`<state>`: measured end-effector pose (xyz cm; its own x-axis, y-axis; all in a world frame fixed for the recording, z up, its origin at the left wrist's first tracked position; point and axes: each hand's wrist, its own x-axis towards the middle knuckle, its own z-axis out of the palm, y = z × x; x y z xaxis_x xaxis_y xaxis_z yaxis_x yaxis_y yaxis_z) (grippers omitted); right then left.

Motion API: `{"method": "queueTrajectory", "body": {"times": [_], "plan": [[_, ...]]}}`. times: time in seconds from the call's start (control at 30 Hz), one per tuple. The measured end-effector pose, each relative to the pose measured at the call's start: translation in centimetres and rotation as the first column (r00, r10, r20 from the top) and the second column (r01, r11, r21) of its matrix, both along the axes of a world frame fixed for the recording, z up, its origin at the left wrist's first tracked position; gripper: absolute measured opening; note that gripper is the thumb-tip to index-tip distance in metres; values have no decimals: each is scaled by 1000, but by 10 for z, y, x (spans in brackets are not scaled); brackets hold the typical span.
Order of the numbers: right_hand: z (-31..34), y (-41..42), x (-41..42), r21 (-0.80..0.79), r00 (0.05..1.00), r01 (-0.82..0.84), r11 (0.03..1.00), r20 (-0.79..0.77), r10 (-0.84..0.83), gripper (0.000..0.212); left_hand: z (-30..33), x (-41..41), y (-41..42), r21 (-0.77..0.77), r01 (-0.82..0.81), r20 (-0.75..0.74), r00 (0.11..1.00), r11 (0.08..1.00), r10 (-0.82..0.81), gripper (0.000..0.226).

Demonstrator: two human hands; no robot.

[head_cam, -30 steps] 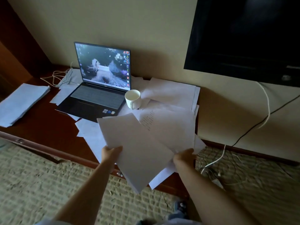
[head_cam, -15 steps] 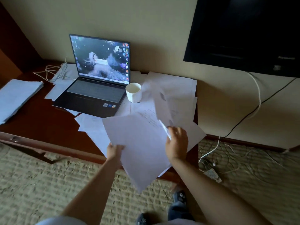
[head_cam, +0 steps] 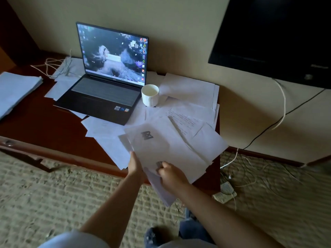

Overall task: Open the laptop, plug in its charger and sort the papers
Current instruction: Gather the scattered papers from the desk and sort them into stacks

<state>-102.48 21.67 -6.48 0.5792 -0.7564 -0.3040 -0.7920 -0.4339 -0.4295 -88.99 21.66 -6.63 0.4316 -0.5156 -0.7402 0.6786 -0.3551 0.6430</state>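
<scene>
Both hands held a bunch of white paper sheets [head_cam: 166,149] over the front edge of the dark red wooden desk [head_cam: 44,122]. The left hand [head_cam: 135,165] gripped the bunch at its left edge. The right hand [head_cam: 172,174] pinched its near edge, fingers curled. The top sheet had a black mark on it. More loose white papers [head_cam: 189,97] lay spread on the desk behind. A white round cup [head_cam: 150,94] stood just beside the open black laptop [head_cam: 105,90], whose screen was lit. A white cable [head_cam: 53,66] lay near the laptop's left side.
</scene>
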Motion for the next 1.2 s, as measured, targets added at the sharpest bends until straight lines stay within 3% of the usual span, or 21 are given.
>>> {"method": "queueTrajectory", "body": {"times": [0.17, 0.33, 0.43, 0.53, 0.73, 0.8, 0.9, 1.07, 1.2], "plan": [[4, -14, -13, 179, 996, -89, 980, 25, 86, 41, -1, 2, -7, 25, 78, 66, 995, 997, -80, 45], [7, -42, -28, 332, 994, -106, 937, 32, 101, 55, 1, -4, -18, 107, 177, 214, 957, 978, -197, 33], [11, -56, -36, 203, 990, -87, 975, 124, 62, 43, 0, -10, -28, 144, 140, 293, 940, 980, -177, 35], [14, -61, -42, 168, 980, 20, 986, 193, -53, 22, -3, -15, -35, 122, 120, 245, 958, 985, -147, 41], [10, -46, -44, 187, 985, -118, 975, 143, 92, 32, -3, -19, -38, 112, 123, 214, 966, 986, -145, 31], [14, -42, -45, 295, 996, -22, 955, 94, -6, 54, -4, -19, -39, 105, 123, 237, 961, 987, -145, 28], [16, -39, -52, 442, 933, 295, 847, 58, -355, 70, -5, -19, -37, 88, 136, 279, 947, 987, -156, 24], [8, -39, -59, 511, 754, 512, 690, 117, -647, 36, -7, -20, -26, 67, 309, 267, 910, 949, -316, 19], [4, -35, -68, 351, 611, 706, 616, 139, -779, 29, -6, -16, -12, 65, 335, 373, 865, 940, -334, 25]]}}
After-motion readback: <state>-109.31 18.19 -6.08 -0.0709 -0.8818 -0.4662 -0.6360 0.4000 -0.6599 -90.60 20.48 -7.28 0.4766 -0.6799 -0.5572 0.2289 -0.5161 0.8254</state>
